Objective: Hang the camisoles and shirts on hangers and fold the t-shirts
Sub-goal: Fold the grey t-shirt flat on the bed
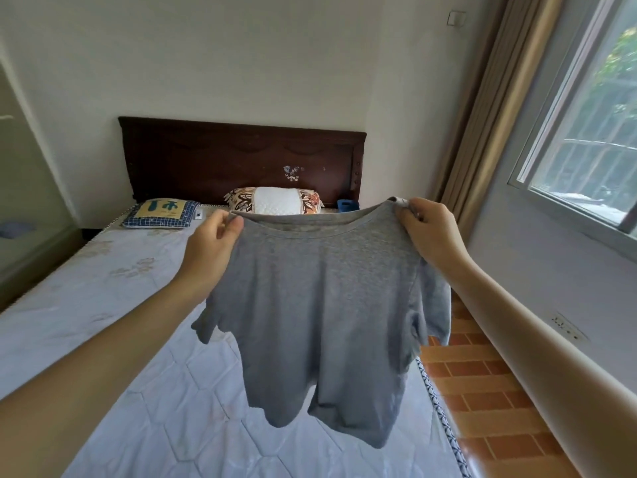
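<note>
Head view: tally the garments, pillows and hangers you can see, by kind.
Grey t-shirt, held up by left hand and right hand: 1
Pillows, blue-checked and floral: 2
Hangers: 0
Total: 3

Two bare forearms, no sleeves, no jewellery

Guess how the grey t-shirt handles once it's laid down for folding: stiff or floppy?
Probably floppy: the t-shirt sags between the left hand and right hand, sleeves drooping, hem wavy. Likely light, since pinches at the shoulders carry it. It will probably bunch on the mattress unless smoothed flat.
</note>
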### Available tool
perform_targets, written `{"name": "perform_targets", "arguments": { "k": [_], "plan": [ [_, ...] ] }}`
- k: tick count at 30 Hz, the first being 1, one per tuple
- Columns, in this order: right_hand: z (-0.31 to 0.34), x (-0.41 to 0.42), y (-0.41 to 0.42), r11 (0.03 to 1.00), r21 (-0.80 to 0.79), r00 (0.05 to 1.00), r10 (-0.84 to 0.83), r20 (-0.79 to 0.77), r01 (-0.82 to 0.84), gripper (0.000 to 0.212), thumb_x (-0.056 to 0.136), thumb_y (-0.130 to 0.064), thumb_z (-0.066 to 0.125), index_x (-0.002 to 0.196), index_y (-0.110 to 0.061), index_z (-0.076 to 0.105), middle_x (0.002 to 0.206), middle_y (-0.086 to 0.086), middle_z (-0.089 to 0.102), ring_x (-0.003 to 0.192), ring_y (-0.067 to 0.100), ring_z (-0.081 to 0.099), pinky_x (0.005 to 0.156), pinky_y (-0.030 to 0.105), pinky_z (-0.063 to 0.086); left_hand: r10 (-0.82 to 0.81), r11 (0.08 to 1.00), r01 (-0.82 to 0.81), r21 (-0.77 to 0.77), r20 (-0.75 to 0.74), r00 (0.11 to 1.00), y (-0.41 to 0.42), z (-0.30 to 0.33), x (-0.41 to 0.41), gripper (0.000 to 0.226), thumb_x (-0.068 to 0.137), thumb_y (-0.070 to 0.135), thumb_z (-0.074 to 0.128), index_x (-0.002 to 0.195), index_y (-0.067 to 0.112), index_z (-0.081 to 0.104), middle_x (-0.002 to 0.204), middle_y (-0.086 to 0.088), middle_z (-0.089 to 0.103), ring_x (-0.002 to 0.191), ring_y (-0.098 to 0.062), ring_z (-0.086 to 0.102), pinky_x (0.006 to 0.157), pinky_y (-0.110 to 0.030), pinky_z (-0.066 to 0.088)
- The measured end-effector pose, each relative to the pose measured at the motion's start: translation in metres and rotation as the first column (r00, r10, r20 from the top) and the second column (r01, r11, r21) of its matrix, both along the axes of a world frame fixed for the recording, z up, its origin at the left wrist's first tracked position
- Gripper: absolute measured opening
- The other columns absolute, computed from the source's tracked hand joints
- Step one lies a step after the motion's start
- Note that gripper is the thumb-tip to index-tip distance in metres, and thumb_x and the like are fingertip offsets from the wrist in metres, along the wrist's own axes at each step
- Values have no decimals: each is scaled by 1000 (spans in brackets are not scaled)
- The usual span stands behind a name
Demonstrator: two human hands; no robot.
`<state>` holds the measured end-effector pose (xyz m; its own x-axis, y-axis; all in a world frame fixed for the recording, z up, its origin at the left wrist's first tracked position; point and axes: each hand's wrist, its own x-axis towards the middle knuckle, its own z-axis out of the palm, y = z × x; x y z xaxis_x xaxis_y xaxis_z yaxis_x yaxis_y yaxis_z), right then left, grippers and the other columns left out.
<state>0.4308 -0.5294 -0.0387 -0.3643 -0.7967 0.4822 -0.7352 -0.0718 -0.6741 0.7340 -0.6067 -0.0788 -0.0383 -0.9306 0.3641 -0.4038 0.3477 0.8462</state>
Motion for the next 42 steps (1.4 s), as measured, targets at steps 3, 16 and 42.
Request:
{"name": "perform_targets", "arguments": {
  "k": [3, 16, 42],
  "plan": [
    [-5, 5, 2, 998, -31, 997, 56, 58, -54, 38, 97, -31, 56, 88, 6, 61, 80, 23, 61, 68, 25, 49, 64, 33, 41, 37, 996, -35, -86, 20, 999, 8, 0, 7, 29, 101, 37, 45, 103, 11, 58, 90, -9, 63, 85, -27, 60, 66, -31, 46],
    [-3, 42, 25, 978, -145, 982, 165, 92, -151, 26, 96, -24, 60, 80, -4, 64, 62, 2, 50, 64, 11, 42, 62, 32, 36, -195, 959, 179, -218, -51, 980, 27, 36, 53, 8, 82, 34, 67, 86, 28, 71, 78, 18, 70, 77, 0, 63, 71, -10, 46],
    [-370, 36, -248, 599, 799, 897, 331, -293, 40, 70, 103, -49, 32, 157, -19, 0, 163, 12, -14, 151, 29, -12, 120, 52, 10, -275, 918, -126, 375, 834, 478, -203, -332, 15, 67, 104, 48, 18, 154, 19, -16, 159, 0, -29, 147, -19, -23, 120, -47, -3]
  ]
}}
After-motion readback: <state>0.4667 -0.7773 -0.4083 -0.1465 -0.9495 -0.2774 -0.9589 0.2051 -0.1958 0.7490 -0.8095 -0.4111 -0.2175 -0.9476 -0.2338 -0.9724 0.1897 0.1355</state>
